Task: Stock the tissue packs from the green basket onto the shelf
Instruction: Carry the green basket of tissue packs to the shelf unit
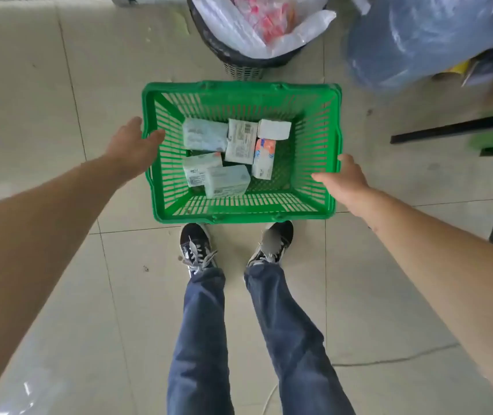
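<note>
The green basket point(240, 211) is gripped at both side rims — left hand point(133, 145), right hand point(342, 179) — tissue packs point(227, 181) look light, soft, squeezable.

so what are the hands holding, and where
The basket, by its two side rims: left hand on the left rim, right hand on the right rim. Neither hand holds a tissue pack.
</note>
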Available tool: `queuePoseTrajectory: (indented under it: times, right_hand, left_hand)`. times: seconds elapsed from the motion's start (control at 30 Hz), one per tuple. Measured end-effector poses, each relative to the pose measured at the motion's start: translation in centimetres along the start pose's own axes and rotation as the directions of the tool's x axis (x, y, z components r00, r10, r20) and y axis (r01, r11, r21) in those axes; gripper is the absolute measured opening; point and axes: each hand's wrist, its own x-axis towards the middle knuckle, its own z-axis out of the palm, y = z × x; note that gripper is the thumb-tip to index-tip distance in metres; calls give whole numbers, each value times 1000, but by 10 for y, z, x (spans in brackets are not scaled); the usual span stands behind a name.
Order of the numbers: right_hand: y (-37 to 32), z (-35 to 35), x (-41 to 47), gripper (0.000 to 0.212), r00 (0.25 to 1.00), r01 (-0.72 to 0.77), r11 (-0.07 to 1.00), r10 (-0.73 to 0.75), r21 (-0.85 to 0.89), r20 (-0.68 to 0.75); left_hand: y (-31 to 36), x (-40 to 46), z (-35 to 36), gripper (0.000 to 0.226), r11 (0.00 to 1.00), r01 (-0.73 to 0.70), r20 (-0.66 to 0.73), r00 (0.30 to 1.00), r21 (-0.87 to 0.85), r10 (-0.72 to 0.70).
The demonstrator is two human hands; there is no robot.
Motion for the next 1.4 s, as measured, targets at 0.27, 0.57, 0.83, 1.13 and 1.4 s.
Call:
queuePoseTrajectory:
  times: [0.27,0.57,0.83,1.13,1.4]
  right_hand:
    - [29,30,88,70,995,-72,984,81,166,-49]
    - [44,1,67,56,992,-122,975,127,184,-15]
    - [7,-82,-28,38,989,-53,968,86,246,-122]
    - [-69,-257,-164,25,969,124,957,-59,262,-242]
    - [-95,-402,-318,28,924,230,879,-63,418,-376]
  left_hand:
    - [-41,78,60,68,929,158,-88,976,-335,-198]
    - [-39,59,36,52,980,120,-264,951,-157,-158]
    - [29,-16,-73,51,968,-160,-382,896,195,225]
    - [150,-137,-232,52,903,-366,-517,741,225,429]
    - [293,-287,-351,46,844,-487,-558,646,225,522]
